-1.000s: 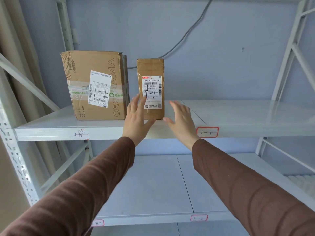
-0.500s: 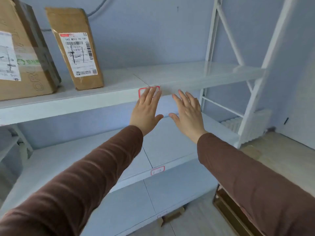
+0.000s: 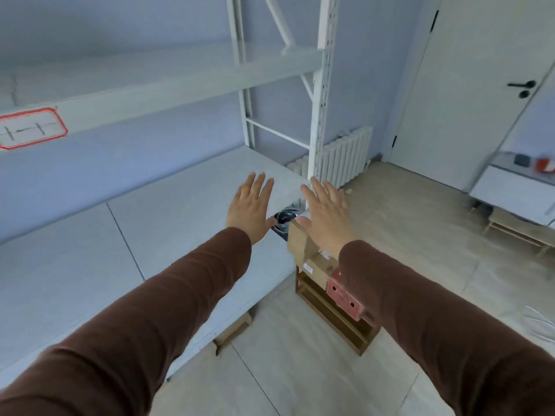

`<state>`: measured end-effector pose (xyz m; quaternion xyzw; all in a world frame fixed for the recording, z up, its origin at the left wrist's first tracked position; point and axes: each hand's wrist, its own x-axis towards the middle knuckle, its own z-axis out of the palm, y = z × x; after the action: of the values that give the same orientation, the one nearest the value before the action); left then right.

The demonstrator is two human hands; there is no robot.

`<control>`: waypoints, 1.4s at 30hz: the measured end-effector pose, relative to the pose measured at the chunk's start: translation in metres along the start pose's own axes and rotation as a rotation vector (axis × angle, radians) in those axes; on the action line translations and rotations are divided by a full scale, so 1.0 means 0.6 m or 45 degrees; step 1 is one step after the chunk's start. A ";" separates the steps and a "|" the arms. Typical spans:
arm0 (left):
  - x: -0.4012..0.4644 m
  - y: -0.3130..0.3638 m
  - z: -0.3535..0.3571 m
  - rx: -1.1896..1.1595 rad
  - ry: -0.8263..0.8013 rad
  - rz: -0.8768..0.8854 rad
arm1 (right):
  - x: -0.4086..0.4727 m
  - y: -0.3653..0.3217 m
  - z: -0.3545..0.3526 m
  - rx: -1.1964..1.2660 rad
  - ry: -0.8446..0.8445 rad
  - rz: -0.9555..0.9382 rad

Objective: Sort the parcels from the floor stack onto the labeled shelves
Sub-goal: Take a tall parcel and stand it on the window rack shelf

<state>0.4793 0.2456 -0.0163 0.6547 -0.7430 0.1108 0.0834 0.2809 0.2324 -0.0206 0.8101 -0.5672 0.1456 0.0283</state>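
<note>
While both arms reach forward in brown sleeves, nothing is held.
Left hand (image 3: 250,210): fingers straight and spread, empty, above the right end of the lower shelf (image 3: 168,223).
Right hand (image 3: 326,213): flat, fingers extended, empty, over the parcels.
Parcels (image 3: 312,256): brown cardboard boxes and a red one (image 3: 342,295) stacked on a wooden pallet (image 3: 339,328) on the floor, just beside the shelf's right end.
Upper shelf (image 3: 180,82): red-bordered label (image 3: 30,128) on its front edge, at its left.
</note>
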 end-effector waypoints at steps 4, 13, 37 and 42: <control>0.046 0.095 0.069 -0.053 -0.122 -0.042 | -0.002 0.126 0.035 0.003 -0.090 0.047; 0.138 0.178 0.209 -0.191 -0.357 -0.151 | 0.048 0.286 0.147 0.168 -0.267 0.207; 0.436 0.076 0.621 -0.955 -0.900 -0.635 | 0.306 0.305 0.557 1.765 -0.764 1.422; 0.443 0.070 0.666 -0.948 -0.937 -0.540 | 0.320 0.306 0.586 1.874 -0.782 1.503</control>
<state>0.4117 -0.1128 -0.3314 0.7117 -0.5641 -0.4136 0.0648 0.2425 -0.0816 -0.3269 0.2157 -0.6306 0.2361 -0.7071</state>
